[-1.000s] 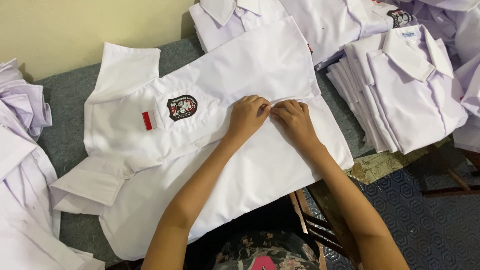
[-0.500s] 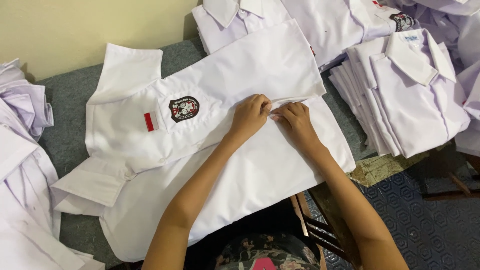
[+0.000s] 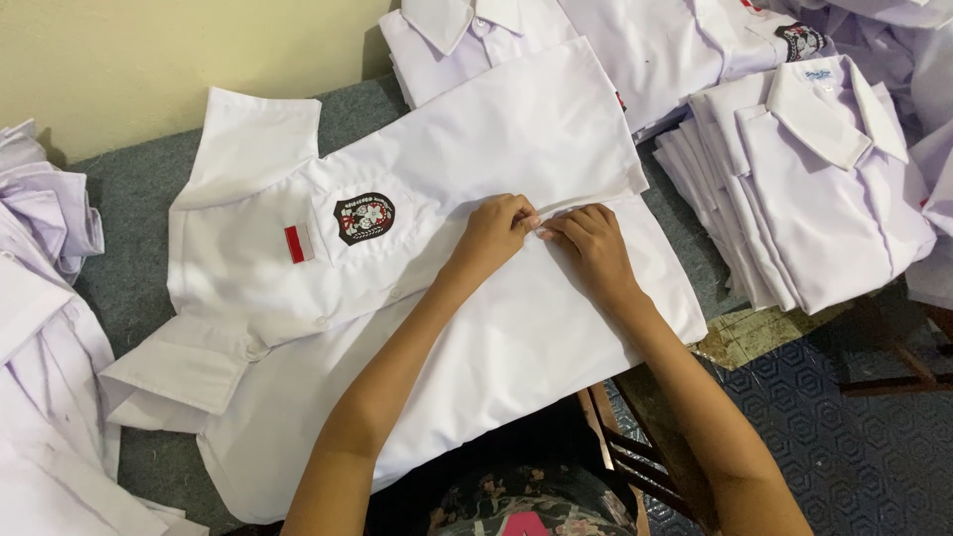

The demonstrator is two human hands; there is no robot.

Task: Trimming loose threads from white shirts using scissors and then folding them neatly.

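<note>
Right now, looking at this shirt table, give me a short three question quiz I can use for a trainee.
1. True or false: both hands meet on the front placket of the spread white shirt.
2. Multiple choice: the folded shirt stack lies A) to the right of the hands, B) to their left, C) under the spread shirt.
3. What sits on the chest pocket?

Key
1. True: left hand and right hand pinch the placket, fingertips almost touching.
2. A.
3. A round dark emblem patch, with a small red and white tag beside it.

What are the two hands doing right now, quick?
Left hand: fingers curled, pinching the front edge of the white shirt.
Right hand: fingers curled, pinching the same shirt edge.
</note>
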